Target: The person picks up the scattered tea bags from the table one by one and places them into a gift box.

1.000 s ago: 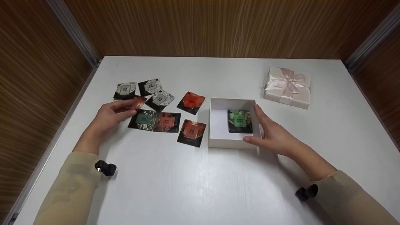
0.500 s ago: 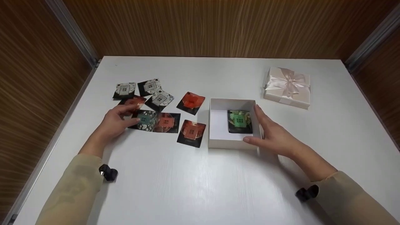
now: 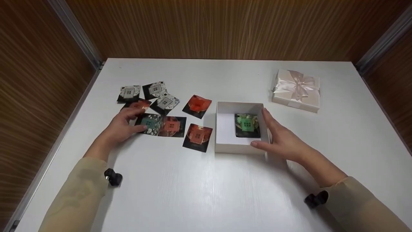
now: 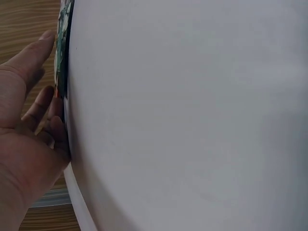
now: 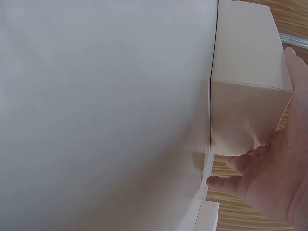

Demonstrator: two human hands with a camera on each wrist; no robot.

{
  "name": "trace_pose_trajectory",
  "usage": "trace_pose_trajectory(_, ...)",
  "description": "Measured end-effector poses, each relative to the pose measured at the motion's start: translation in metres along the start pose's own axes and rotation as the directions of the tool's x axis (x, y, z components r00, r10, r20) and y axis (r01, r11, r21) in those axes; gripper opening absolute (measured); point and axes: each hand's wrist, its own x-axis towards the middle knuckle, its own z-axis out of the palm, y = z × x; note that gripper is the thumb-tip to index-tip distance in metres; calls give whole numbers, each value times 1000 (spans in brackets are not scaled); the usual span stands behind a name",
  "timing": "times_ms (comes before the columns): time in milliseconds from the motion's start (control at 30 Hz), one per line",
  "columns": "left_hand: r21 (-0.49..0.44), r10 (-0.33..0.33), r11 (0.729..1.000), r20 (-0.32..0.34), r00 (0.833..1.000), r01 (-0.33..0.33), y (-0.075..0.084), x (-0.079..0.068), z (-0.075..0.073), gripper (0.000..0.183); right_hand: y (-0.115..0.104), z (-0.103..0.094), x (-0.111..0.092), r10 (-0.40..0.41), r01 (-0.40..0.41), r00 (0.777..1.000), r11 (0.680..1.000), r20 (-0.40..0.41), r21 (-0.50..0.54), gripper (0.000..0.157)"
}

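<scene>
In the head view my left hand (image 3: pixel 120 125) is over the left end of the green-labelled sachet (image 3: pixel 151 124). Its thumb lies on that flat square packet, with the index fingertip at the upper edge; the sachet's left edge is partly hidden. My right hand (image 3: pixel 285 141) rests against a white open box (image 3: pixel 238 148), straight index finger along the right wall and thumb across the front corner. Inside the box lies another green sachet (image 3: pixel 247 125). The right wrist view shows the box's outer walls (image 5: pixel 250 106) beside the fingers.
A red sachet (image 3: pixel 173 126) adjoins the green one, with two more (image 3: pixel 197 104) left of the box. Behind the left hand, another red packet (image 3: pixel 141 104) lies beside three white-and-black sachets (image 3: pixel 129 92). A ribbon-tied lid (image 3: pixel 297 90) sits at the back right.
My left hand has moved right and slightly toward me, from the red packet at the back left onto the green sachet. The right hand and the box have stayed put.
</scene>
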Motion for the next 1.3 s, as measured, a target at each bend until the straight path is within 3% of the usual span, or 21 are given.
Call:
trace_pose_trajectory(167, 46, 13, 999, 16, 1000, -13, 0, 0, 0, 71, 0, 0, 0, 5, -5, 1000, 1000, 4, 0, 118)
trace_pose_trajectory(567, 57, 30, 998, 52, 998, -33, -3, 2, 0, 75, -1, 0, 1, 18, -18, 1000, 1000, 4, 7, 120)
trace_pose_trajectory(900, 68, -24, 997, 52, 998, 20, 0, 2, -3, 79, 1, 1, 1, 3, -3, 1000, 1000, 1, 19, 119)
trace_pose_trajectory(1300, -5, -60, 998, -67, 996, 60, 8, -1, -4, 40, 1, 0, 1, 0, 0, 1000, 1000, -2, 3, 120)
